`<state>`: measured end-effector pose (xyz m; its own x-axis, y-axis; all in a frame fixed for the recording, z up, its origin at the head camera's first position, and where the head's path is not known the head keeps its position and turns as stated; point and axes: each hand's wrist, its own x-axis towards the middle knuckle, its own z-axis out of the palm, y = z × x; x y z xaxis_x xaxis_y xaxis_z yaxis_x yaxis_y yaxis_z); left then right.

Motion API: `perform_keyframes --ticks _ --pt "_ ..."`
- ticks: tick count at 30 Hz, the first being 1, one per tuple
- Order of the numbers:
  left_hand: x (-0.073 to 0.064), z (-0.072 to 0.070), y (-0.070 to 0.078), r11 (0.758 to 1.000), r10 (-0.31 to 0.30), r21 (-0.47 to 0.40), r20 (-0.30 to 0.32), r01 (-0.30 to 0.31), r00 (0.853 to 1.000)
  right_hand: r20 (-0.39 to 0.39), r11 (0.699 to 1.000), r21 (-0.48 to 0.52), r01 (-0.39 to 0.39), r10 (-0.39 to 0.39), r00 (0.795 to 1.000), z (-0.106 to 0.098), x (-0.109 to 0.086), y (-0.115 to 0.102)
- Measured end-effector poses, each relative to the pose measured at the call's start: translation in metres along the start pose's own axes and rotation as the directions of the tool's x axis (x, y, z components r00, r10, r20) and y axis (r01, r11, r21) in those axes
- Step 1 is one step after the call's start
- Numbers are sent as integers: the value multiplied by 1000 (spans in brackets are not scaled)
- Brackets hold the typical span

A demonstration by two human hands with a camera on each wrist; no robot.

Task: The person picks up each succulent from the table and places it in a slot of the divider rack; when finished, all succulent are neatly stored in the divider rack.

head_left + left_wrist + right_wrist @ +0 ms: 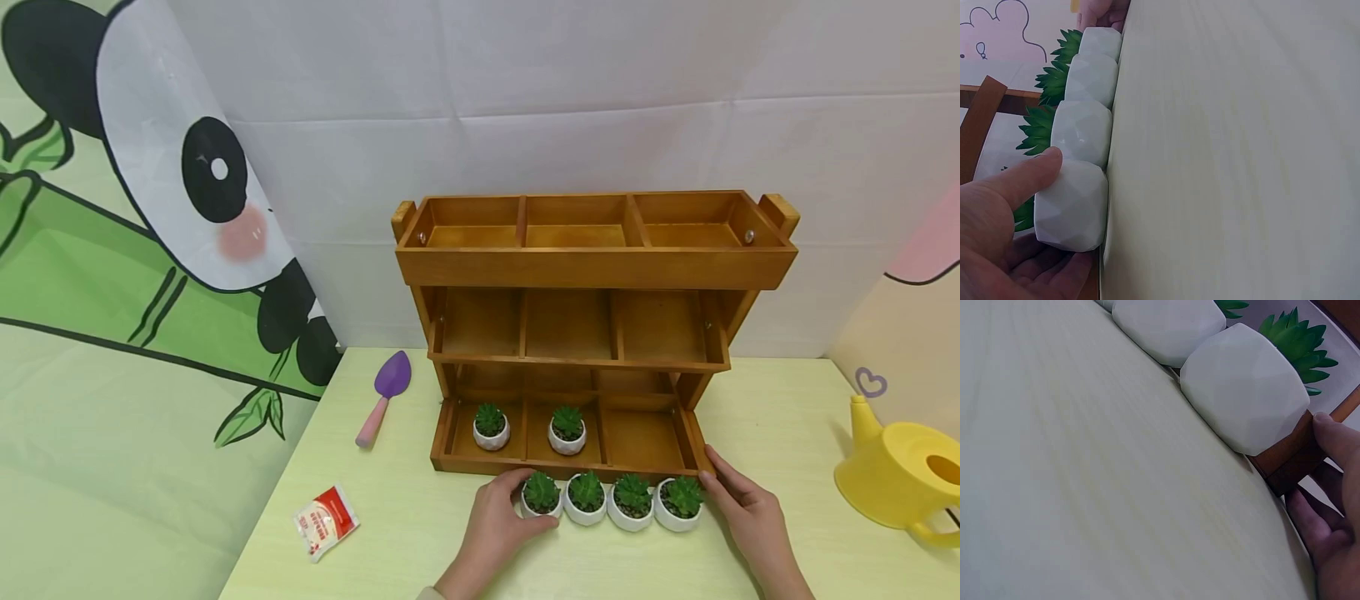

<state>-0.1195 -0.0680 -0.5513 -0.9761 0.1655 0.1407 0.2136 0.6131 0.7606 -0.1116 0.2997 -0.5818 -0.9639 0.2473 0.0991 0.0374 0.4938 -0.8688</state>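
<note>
A row of several small potted succulents (632, 502) in white faceted pots stands on the table along the front of a brown tiered wooden shelf (596, 268). My left hand (498, 525) holds the leftmost potted succulent (1072, 206), thumb on its near side and fingers around the far side. At the row's other end, my right hand (753, 512) grips the shelf's lower front right corner (1294, 453), beside the last white pot (1244, 390). Two more potted succulents (491, 427) sit in the bottom tier, one in the left compartment and one in the middle.
A purple trowel (383, 398) with a pink handle lies left of the shelf. Nearer the front is a red and white packet (327, 522). A yellow watering can (892, 475) stands at the right. Behind the shelf hangs a pale printed backdrop (570, 108).
</note>
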Motion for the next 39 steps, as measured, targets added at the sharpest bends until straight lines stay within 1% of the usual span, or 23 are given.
perform_keyframes --ticks 10,18,21,27,34,39 --pt "0 -2 1 1000 -13 -16 4 13 1000 -3 1000 12 11 -11 1000 1 0 0" --pt "0 -3 2 998 -15 -62 15 16 1000 -11 1000 19 8 -7 1000 1 0 0" --pt "0 -4 3 997 -23 -71 23 25 999 -9 1000 20 9 -9 1000 1 0 -1" --pt "1 -10 3 997 -23 -77 30 25 999 -12 999 27 17 -17 1000 1 1 0" --pt "2 -15 5 997 -7 -80 39 10 999 -16 1000 25 13 -12 1000 1 1 -2" --pt "3 -19 7 998 12 -69 37 -9 999 -2 1000 13 -7 7 1000 0 1 -3"
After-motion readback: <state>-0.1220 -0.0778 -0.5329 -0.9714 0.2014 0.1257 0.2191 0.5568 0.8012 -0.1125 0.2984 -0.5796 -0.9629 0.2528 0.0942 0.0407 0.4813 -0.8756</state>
